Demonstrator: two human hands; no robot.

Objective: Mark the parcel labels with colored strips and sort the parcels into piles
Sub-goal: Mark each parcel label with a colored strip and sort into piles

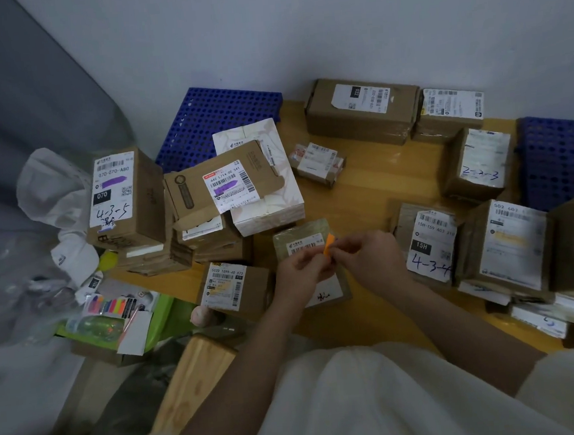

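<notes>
Strip [329, 245] — orange — pinched between left hand [298, 273] and right hand [368, 260].

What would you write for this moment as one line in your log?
left hand: pinches orange strip | right hand: pinches same strip | below: flat parcel, label unmarked

Your boxes [361, 112] are brown cardboard, dull, with shiny clear tape and white paper labels [360, 97]. The table [362, 190] is smooth yellow wood. At its far edge lies a blue plastic mat [215, 114] full of holes. The orange strip [329, 245] you pinch looks like thin smooth plastic.
</notes>
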